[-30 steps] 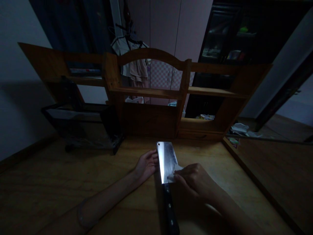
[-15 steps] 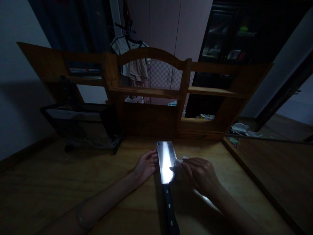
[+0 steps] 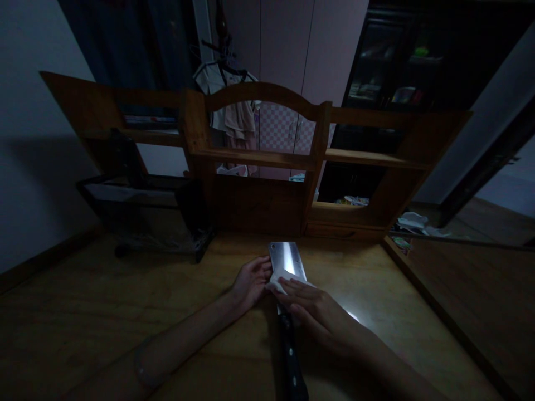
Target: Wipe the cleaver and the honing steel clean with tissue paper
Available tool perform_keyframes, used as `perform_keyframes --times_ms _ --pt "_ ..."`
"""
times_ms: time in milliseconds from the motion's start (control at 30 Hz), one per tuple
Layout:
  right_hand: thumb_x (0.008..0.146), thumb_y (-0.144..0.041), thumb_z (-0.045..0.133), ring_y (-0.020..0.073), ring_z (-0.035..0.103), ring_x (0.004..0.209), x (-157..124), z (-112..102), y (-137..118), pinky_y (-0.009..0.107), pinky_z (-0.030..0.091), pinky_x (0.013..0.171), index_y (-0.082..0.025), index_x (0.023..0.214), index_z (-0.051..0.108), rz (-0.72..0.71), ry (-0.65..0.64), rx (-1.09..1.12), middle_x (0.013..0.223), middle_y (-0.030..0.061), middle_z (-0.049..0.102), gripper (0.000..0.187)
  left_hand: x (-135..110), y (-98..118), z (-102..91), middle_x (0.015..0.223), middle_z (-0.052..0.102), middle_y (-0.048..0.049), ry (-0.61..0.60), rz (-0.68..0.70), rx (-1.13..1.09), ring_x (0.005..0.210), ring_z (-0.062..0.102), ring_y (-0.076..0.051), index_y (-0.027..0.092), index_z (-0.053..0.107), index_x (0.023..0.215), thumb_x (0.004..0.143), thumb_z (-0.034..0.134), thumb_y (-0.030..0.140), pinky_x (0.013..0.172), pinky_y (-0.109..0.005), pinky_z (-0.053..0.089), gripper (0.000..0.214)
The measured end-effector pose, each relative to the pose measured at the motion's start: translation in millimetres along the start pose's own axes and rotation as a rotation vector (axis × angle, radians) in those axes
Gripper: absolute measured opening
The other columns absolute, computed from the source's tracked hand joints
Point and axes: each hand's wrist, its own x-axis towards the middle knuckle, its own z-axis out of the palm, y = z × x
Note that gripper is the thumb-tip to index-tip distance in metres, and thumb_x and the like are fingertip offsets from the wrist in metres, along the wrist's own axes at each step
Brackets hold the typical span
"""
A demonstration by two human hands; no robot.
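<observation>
A cleaver (image 3: 289,259) with a shiny broad blade and a black riveted handle points away from me over the wooden table. My left hand (image 3: 249,283) is at the blade's left edge, palm up, its fingers curled and their tips partly hidden behind the metal; it steadies the blade there. Across the lower half of the blade lies a crumpled white tissue (image 3: 277,276). My right hand (image 3: 315,312) presses this tissue onto the metal with its fingers laid over it. The handle is bare of both hands and runs toward the bottom edge of the view.
A wooden shelf unit (image 3: 259,160) stands along the table's back edge. To the left is a black-framed box (image 3: 137,223) with plastic film on it. A raised wooden edge (image 3: 422,289) borders the table on the right. Clothes (image 3: 234,111) hang behind the shelf.
My right hand has moved left with the tissue, from the blade's right edge to across its lower half. The left hand and the cleaver have hardly moved; the view has shifted slightly.
</observation>
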Motion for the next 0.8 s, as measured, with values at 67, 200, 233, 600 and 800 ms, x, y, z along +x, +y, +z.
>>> perform_keyframes --times_ms 67,200,233,600,800 --pt "0.098 -0.030 0.036 0.0205 0.030 0.135 0 0 0 0.040 0.020 0.114 -0.026 0.138 0.040 0.003 -0.007 0.025 0.146 0.0014 0.036 0.041 -1 0 1.0 0.074 0.065 -0.0081 0.009 0.001 0.016 0.062 0.061 -0.015 0.008 0.064 0.086 0.084 0.050 0.025 0.063 -0.026 0.049 0.022" --pt "0.099 -0.027 0.032 0.0188 0.033 0.134 0 -2 -1 0.038 0.020 0.114 -0.026 0.141 0.036 -0.006 -0.013 0.056 0.144 0.0019 0.039 0.042 -2 0 1.9 0.077 0.066 -0.0083 0.023 0.035 0.039 0.062 0.061 -0.015 0.009 0.064 0.087 0.083 0.050 0.024 0.060 -0.026 0.049 0.021" --pt "0.099 -0.026 0.032 0.0185 0.033 0.134 0 -2 -3 0.038 0.020 0.114 -0.026 0.140 0.036 -0.014 -0.018 0.066 0.143 0.0019 0.040 0.041 -2 0 1.6 0.076 0.065 -0.0080 0.019 0.034 0.044 0.062 0.061 -0.015 0.009 0.064 0.086 0.083 0.050 0.025 0.059 -0.026 0.048 0.021" --pt "0.099 -0.038 0.031 0.0210 0.061 0.102 -1 -1 -16 0.031 0.044 0.091 -0.021 0.106 0.069 0.152 0.068 0.368 0.104 0.0041 0.069 0.042 -1 -1 1.2 0.070 0.062 -0.0075 -0.011 -0.004 0.029 0.064 0.060 -0.016 0.009 0.062 0.084 0.083 0.050 0.028 0.063 -0.027 0.048 0.022" --pt "0.098 -0.043 0.029 0.0196 0.062 0.089 0 1 -13 0.031 0.046 0.084 -0.019 0.103 0.071 0.148 0.082 0.399 0.096 0.0054 0.069 0.049 -2 1 4.3 0.064 0.059 -0.0048 0.003 -0.011 0.014 0.056 0.056 -0.013 0.011 0.060 0.077 0.083 0.052 0.025 0.059 -0.025 0.046 0.018"
